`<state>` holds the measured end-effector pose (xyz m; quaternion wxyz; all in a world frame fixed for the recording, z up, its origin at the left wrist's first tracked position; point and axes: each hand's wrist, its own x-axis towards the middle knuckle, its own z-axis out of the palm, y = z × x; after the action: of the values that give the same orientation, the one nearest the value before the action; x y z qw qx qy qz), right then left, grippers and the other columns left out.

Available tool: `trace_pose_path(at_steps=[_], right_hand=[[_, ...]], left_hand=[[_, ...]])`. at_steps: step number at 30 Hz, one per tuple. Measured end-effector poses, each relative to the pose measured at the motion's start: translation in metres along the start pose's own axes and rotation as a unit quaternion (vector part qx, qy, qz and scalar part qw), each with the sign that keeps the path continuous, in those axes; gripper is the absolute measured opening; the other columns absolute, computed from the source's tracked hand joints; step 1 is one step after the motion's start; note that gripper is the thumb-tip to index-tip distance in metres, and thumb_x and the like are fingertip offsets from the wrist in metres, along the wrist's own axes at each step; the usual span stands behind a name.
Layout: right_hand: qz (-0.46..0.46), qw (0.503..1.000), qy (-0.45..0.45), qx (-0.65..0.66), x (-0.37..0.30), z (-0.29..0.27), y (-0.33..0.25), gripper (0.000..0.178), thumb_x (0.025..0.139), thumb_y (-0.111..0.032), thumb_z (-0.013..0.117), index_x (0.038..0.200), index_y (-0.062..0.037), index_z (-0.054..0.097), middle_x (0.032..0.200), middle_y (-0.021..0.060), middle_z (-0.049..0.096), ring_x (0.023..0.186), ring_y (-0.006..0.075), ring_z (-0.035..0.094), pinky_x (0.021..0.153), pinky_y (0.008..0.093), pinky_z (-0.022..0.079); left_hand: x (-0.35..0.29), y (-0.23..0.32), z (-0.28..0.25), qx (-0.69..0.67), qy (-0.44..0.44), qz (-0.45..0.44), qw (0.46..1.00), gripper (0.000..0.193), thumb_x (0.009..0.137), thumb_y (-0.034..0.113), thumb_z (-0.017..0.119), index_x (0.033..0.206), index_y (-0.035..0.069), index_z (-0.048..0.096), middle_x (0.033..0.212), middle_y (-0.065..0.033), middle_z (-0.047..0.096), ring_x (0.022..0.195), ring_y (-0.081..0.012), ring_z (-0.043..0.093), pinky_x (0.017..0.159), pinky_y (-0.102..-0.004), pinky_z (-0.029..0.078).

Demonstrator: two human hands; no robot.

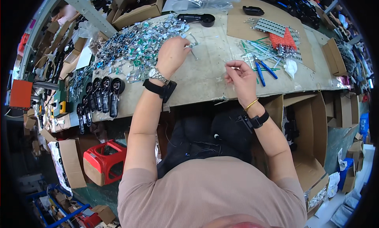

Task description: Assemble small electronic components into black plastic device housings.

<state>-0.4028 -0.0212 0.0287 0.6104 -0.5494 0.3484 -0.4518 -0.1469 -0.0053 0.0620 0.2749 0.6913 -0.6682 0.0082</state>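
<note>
Sweeping in from the left edge, a row of black handles (103, 94) lies lined up on the cardboard-covered bench (205, 76). Next comes a big heap of small metal clips (134, 50), and it looks far from used up. The left hand (172, 54) rests on the heap's near edge, fingers curled onto one clip (192, 44). Over to the right hand (240, 78): fingertips pinched together, apparently on a tiny piece, too small to tell. Beyond it lie blue-handled cutters (263, 70) and an orange brush (283, 40). Judging by the heap, plenty is left.
</note>
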Motion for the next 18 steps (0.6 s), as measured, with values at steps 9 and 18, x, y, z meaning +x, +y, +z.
trace_pose_path(at_steps=[9, 18], right_hand=[[0.045, 0.982, -0.094, 0.156, 0.069, 0.035, -0.060, 0.018, 0.094, -0.007, 0.066, 0.111, -0.0004, 0.065, 0.101, 0.0045, 0.068, 0.081, 0.0106, 0.063, 0.070, 0.0246, 0.050], [0.063, 0.991, -0.113, -0.042, 0.139, 0.053, -0.031, 0.023, 0.093, -0.014, 0.070, 0.114, -0.0063, 0.068, 0.104, 0.0042, 0.069, 0.089, 0.0090, 0.063, 0.077, 0.0245, 0.051]], left_hand=[[0.015, -0.012, 0.016, 0.016, -0.066, 0.019, 0.998, 0.016, 0.079, 0.014, 0.074, 0.091, 0.003, 0.070, 0.095, -0.0156, 0.069, 0.090, -0.0363, 0.066, 0.076, -0.0453, 0.053], [0.024, -0.021, 0.007, -0.265, -0.036, -0.063, 0.961, 0.014, 0.082, 0.006, 0.073, 0.094, 0.001, 0.068, 0.089, -0.0124, 0.071, 0.077, -0.0232, 0.069, 0.071, -0.0329, 0.054]])
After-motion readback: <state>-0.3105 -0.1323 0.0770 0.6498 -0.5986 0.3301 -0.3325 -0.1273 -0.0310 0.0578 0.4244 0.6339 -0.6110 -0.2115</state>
